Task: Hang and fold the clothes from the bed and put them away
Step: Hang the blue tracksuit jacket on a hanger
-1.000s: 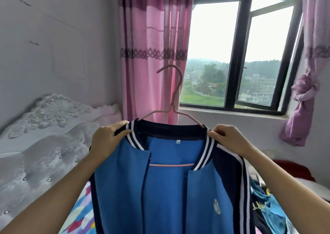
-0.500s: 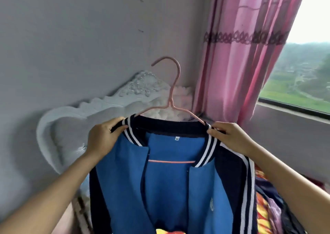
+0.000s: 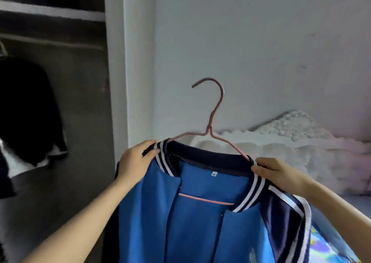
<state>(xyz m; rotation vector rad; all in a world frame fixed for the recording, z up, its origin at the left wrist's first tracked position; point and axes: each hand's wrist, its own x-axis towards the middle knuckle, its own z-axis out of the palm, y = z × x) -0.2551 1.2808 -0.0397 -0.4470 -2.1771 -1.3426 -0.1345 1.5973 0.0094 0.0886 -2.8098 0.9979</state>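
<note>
A: What's at your far left?

B: An open wardrobe [image 3: 60,102], dark inside, with a black garment [image 3: 26,110] hanging in it and a shelf [image 3: 52,12] above. It's blurred, so you get no more detail than that.

A: And your hands?

B: Your left hand [image 3: 136,162] is clamped on the left shoulder of a blue jacket [image 3: 190,222], fingers pinching the navy-and-white striped collar. The jacket sits on a pink wire hanger [image 3: 210,130], its front open, its hook standing up against the pale wall [image 3: 261,52]. You hold it in the air, between the wardrobe and the bed.

A: The other side?

B: Your right hand [image 3: 277,172] grips the right shoulder at the collar, where the hanger's arm goes under the fabric. Your hands are well apart, one on each shoulder.

A: Behind it?

B: A white padded headboard [image 3: 301,142] against the wall, and a patterned bedsheet [image 3: 325,248] in the bottom right corner.
</note>
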